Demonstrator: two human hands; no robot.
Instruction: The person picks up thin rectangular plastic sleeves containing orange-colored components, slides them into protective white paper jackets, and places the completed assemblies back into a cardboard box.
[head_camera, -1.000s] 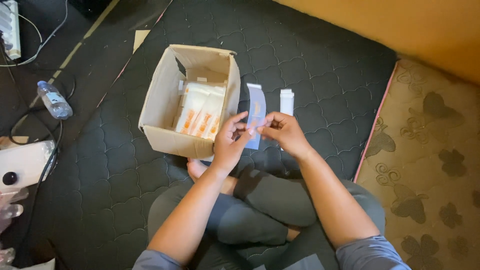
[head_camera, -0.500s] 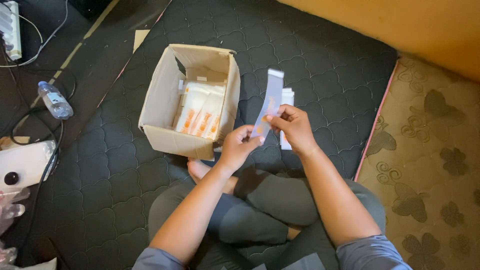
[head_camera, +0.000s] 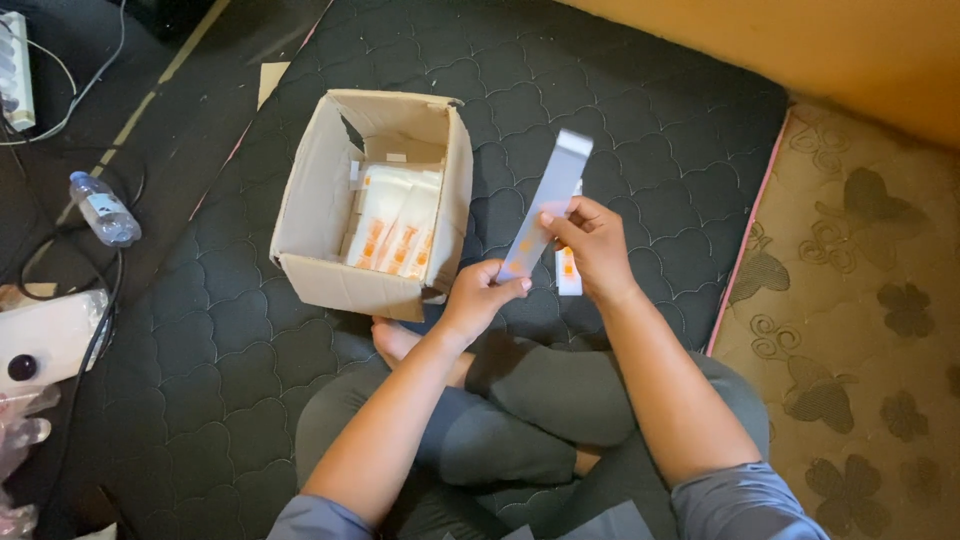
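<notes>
Flattened pale-grey cardboard carton strip (head_camera: 545, 205), long and narrow, is held up between both my hands above the dark quilted mattress (head_camera: 650, 150), just right of the open brown cardboard box (head_camera: 320, 270). Its long axis runs on a slant, lower end toward my lap, upper end leaning away and to the right, toward the mattress's far edge. My left hand (head_camera: 480, 298) pinches the lower end between thumb and fingertips; my right hand (head_camera: 595, 245) is closed on the strip's middle from the right side. The hands sit near each other but apart, the right one higher and farther out along the strip, so it has the nearer reach to the free upper end.

Behind my right hand, a small white carton with an orange mark (head_camera: 568, 272) lies on the mattress. Inside the box, white-and-orange packets (head_camera: 395, 230) stand packed side by side. A clear plastic bottle (head_camera: 104, 209) lies well off beyond the mattress's left edge.
</notes>
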